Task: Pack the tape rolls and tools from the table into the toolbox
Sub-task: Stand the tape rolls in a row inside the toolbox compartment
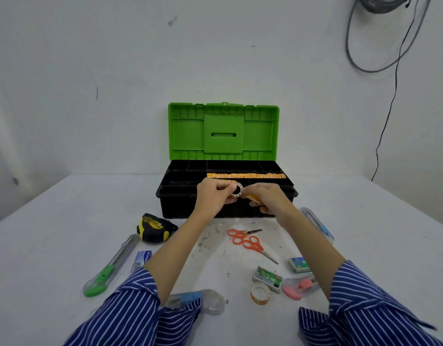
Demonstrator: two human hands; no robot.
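I am looking down at a white table (65,221) with a toolbox (226,196) at its far side, green lid (223,132) standing open against the wall. Both my hands are raised together in front of the box's near edge. My left hand (213,193) pinches a small tape roll (238,189) by its rim, and my right hand (266,197) closes its fingers on the roll's other side; something orange shows under that hand, but I cannot tell what. The roll sits just above the front of the black tray (180,181), not yet inside. A row of orange items already lies in a long tray slot behind it.

Most of the job seems still ahead. Near me on the table lie a tape measure (154,228), a green knife (108,268), two orange scissors (248,242), another tape roll (260,292), staple boxes (267,278), a pink dispenser (300,285) and a blue knife (316,224).

I judge this step to be stowing the small roll. Next I would need to move it over a free tray slot, lower it and let go.
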